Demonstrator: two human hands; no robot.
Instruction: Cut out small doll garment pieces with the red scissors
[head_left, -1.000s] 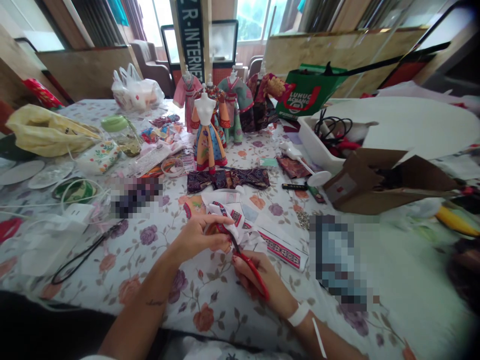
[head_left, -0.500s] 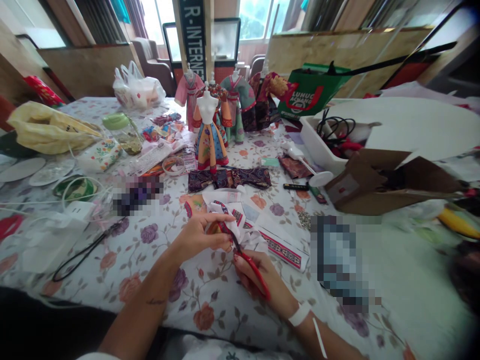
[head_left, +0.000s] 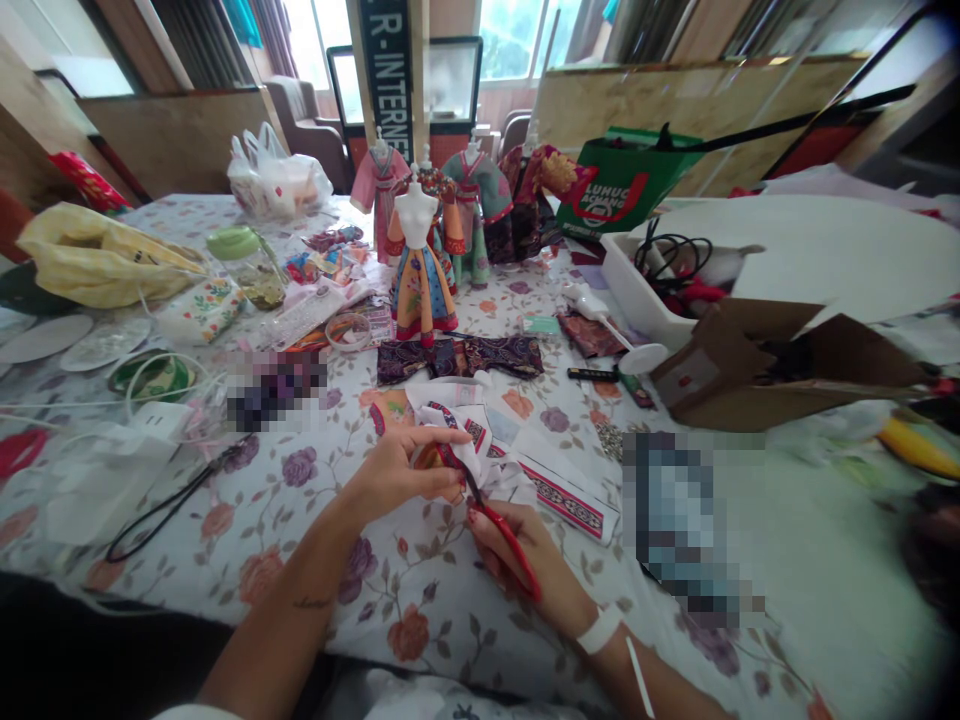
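Scissors [head_left: 519, 550] sit grasped in the right hand [head_left: 546, 556], blades meeting a small red-edged cloth [head_left: 468, 458] that the left hand [head_left: 399, 472] pinches just above the flowered tablecloth [head_left: 300, 525] and near a patterned strip [head_left: 571, 506]. Cutting cleanly probably calls for holding the cloth taut, taking short snips along its edge, and leaving the left fingertips clear of the blades.

The left hand [head_left: 409, 468] partly hides the held cloth [head_left: 468, 456]; pixelation obscures 2 tabletop patches [head_left: 682, 530].
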